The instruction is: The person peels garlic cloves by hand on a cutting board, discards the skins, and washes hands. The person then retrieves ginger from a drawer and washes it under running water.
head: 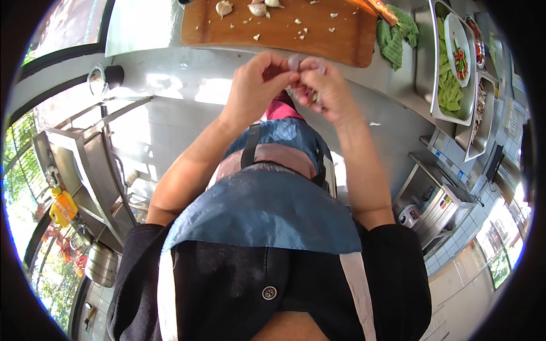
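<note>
Both my hands are raised over the near edge of the worktop, fingertips close together. My left hand (260, 85) pinches a small purplish-skinned piece, likely garlic (294, 62), between thumb and forefinger. Several more purplish bits, partly hidden by the fingers, lie in my curled right hand (326, 87). Beyond the hands is a brown wooden cutting board (281, 32). Garlic bulbs (224, 8) and a garlic cluster (257, 9) rest at its far side, with small white scraps scattered over it. A knife with a wooden handle (380, 12) lies at the board's far right.
A green cloth (390, 44) lies right of the board. Farther right, a steel pan (434, 81) holds sliced green vegetable (448, 91) and a white plate (448, 47) with chopped red and green pieces. Another steel pan (490, 115) stands beyond. A metal rack (81, 162) is at left.
</note>
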The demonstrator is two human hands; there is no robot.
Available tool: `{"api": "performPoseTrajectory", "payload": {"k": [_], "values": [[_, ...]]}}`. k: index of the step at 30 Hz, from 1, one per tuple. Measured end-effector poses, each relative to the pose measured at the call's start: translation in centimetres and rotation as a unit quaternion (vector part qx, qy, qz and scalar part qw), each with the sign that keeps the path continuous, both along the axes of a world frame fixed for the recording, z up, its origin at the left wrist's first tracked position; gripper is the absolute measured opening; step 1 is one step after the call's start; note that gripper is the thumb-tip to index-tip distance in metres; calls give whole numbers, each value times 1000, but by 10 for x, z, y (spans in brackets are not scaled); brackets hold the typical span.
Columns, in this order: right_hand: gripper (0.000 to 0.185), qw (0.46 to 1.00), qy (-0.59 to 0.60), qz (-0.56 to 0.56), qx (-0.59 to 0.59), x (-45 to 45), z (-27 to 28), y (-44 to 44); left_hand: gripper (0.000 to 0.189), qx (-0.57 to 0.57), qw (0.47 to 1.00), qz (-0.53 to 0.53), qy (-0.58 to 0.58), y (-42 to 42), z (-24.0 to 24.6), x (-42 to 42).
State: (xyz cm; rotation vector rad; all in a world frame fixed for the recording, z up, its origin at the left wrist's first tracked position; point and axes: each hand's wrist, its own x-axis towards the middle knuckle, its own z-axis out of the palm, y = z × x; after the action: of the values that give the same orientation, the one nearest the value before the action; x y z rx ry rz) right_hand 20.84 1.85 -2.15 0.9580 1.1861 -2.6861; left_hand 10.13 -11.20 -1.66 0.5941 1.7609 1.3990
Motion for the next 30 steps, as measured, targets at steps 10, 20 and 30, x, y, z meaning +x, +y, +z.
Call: {"api": "performPoseTrajectory", "payload": {"k": [10, 20, 30], "values": [[27, 986, -119, 116, 20, 39, -84, -141, 16, -54, 971, 96, 213, -144, -79, 94], [12, 935, -310, 171, 31, 98, -347, -84, 13, -128, 918, 365, -85, -155, -272, 198], [15, 866, -422, 129, 234, 155, -691, 41, 5, -195, 961, 189, 61, -179, -522, 160]]}}
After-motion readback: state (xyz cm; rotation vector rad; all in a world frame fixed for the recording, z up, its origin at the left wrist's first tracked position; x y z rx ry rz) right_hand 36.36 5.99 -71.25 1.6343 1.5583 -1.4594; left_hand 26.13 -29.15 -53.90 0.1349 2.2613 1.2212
